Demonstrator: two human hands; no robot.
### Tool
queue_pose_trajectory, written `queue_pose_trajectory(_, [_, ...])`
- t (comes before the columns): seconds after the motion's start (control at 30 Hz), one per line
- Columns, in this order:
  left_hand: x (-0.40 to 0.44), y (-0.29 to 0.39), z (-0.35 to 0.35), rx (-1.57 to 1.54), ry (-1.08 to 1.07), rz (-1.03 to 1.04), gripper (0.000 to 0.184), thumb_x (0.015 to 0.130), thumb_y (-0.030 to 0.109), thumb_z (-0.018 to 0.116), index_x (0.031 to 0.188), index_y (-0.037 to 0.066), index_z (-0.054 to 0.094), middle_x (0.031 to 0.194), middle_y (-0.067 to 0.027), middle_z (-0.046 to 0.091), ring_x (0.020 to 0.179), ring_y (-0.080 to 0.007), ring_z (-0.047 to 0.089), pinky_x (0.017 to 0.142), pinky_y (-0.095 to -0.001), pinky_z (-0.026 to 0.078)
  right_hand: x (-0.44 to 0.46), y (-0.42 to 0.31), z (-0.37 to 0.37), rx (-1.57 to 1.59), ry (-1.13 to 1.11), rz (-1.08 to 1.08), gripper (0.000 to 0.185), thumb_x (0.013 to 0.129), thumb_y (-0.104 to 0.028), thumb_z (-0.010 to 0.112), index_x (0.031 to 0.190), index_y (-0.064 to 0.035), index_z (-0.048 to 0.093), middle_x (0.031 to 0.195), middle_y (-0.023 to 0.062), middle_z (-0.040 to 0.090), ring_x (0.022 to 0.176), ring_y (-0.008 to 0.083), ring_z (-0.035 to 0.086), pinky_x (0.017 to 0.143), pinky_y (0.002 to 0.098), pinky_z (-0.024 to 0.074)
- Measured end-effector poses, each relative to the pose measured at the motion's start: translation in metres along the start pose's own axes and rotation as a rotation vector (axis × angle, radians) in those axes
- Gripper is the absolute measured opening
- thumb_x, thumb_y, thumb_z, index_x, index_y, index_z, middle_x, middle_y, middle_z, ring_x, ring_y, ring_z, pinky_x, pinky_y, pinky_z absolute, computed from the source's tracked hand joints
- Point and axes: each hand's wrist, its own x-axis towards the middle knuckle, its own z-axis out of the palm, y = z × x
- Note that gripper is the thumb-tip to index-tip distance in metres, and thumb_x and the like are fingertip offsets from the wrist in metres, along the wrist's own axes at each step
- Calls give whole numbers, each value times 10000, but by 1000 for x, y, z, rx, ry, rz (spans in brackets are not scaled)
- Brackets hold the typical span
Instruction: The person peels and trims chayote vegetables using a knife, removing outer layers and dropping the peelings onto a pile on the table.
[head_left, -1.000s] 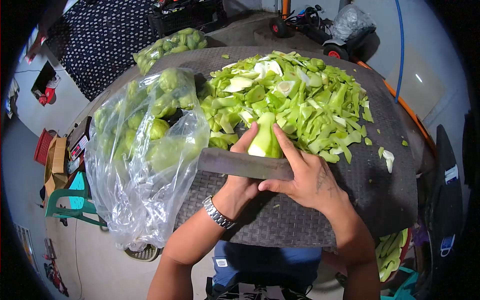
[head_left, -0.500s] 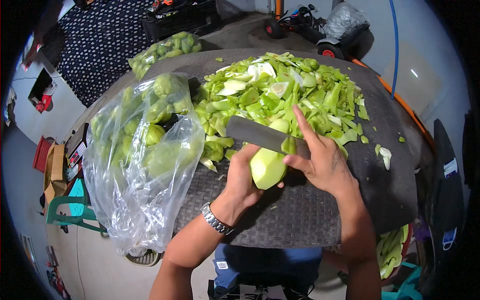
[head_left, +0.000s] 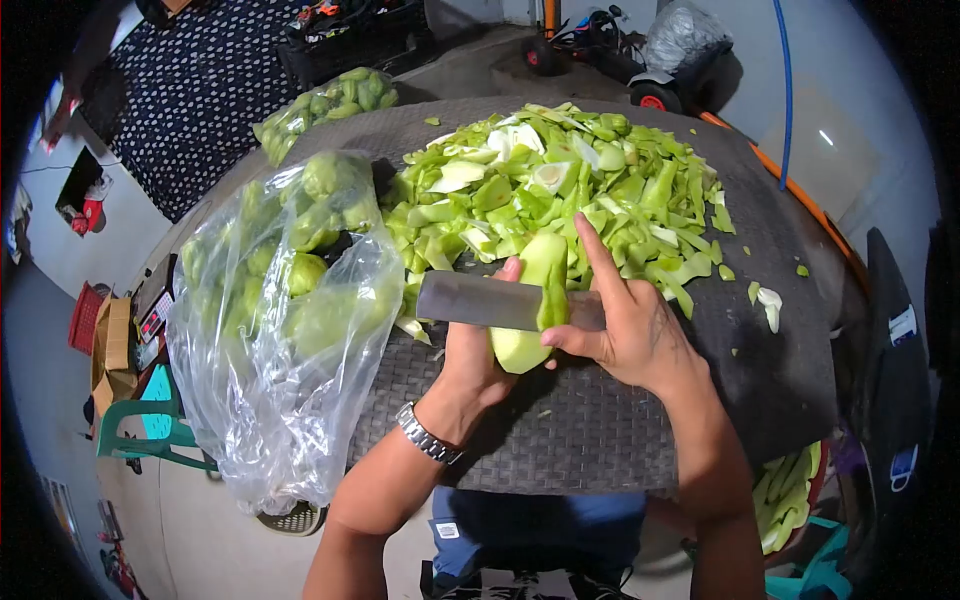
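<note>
My left hand (head_left: 472, 360), with a metal watch on its wrist, is wrapped round a mostly peeled, pale green chayote (head_left: 518, 352). In my right hand (head_left: 640, 335) is a cleaver (head_left: 465, 300); its handle is hidden by the palm, and its wide blade lies across the chayote, pointing left. My right index finger stretches up and away, while the thumb rests by the blade's near edge. A darker green strip of peel (head_left: 553, 295) lies over the blade. Just beyond my hands spreads a heap of green peelings (head_left: 620, 190).
A clear plastic bag (head_left: 290, 400) of whole chayotes stands left on the dark woven tabletop (head_left: 590, 440). Another filled bag (head_left: 330, 105) is at the back left. Below right is a container of peeled pieces (head_left: 785, 500). A green chair (head_left: 150, 430) stands at left.
The chayote has turned more upright and shifted slightly left. The cleaver has moved left and down across it, and the peel strip on the blade is longer.
</note>
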Motion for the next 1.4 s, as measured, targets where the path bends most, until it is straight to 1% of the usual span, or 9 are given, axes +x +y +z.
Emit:
queue_pose_trajectory(0.17, [4, 0, 23, -87, 162, 66, 556, 1027, 555, 538, 1297, 76, 621, 1070, -105, 718, 809, -212, 714, 545, -407, 579, 5, -7, -2, -154, 39, -143, 1147, 836, -656, 760, 1585, 60, 269, 1238, 392, 628, 1267, 514, 591, 1079, 522, 461])
queue_pose_trajectory(0.4, [-3, 4, 5, -131, 45, -30, 527, 1035, 504, 524, 1292, 52, 606, 1042, -140, 707, 821, -280, 723, 536, -412, 597, 3, 26, -14, -198, 95, 52, 1082, 821, -588, 813, 1567, 35, 338, 1251, 360, 643, 1247, 506, 608, 1066, 517, 477])
queue_pose_trajectory(0.53, [3, 11, 4, -208, 8, -50, 576, 1040, 547, 505, 1279, 36, 621, 1050, -157, 697, 889, -298, 707, 645, -452, 609, 6, 41, -38, -31, 41, 616, 904, 940, -611, 680, 1532, 14, 402, 888, 215, 718, 739, 353, 730, 722, 433, 595])
queue_pose_trajectory(0.73, [13, 9, 6, -218, 243, 41, 560, 1008, 572, 590, 1262, 76, 644, 1109, -119, 705, 1000, -254, 697, 894, -407, 577, 8, 21, -37, 654, -128, 951, 858, 1008, -725, 452, 1461, 4, 468, 626, 25, 488, 393, 112, 426, 374, 286, 343])
queue_pose_trajectory(0.93, [14, 2, -15, -200, 79, 83, 484, 1055, 434, 554, 1349, 51, 589, 1206, -136, 709, 1082, -267, 704, 983, -433, 570, 6, -27, 2, 181, -181, 394, 865, 911, -624, 709, 1394, 48, 457, 908, 282, 708, 810, 416, 742, 744, 482, 598])
queue_pose_trajectory(1.03, [15, 3, -33, -371, -174, -8, 478, 1101, 386, 477, 1393, 15, 551, 1295, -173, 675, 1173, -286, 681, 1071, -443, 532, -4, -27, 29, 36, -14, 91, 985, 861, -662, 736, 1450, 64, 425, 989, 322, 711, 942, 492, 726, 830, 520, 593])
queue_pose_trajectory(1.2, [3, -2, -9, -150, -210, 223, 493, 1118, 398, 428, 1456, 49, 511, 1363, -149, 647, 1278, -279, 632, 1141, -444, 483, -4, -31, 23, -43, -77, 124, 1058, 820, -646, 781, 1493, 75, 397, 1161, 340, 676, 1147, 478, 676, 992, 509, 535])
queue_pose_trajectory(1.27, [12, 5, -14, -397, -189, -16, 478, 1110, 391, 455, 1450, 62, 524, 1353, -153, 653, 1275, -288, 633, 1142, -446, 482, -4, -29, 24, -54, -60, 97, 1065, 817, -655, 778, 1492, 75, 397, 1173, 349, 672, 1164, 492, 663, 1005, 516, 527])
queue_pose_trajectory(1.4, [8, 7, -2, -252, 17, 51, 503, 1074, 419, 532, 1420, 55, 551, 1323, -163, 669, 1213, -293, 666, 1083, -451, 528, -3, -26, 20, -76, -31, 94, 1036, 824, -651, 775, 1488, 56, 409, 1168, 338, 675, 1153, 495, 662, 1002, 513, 523])
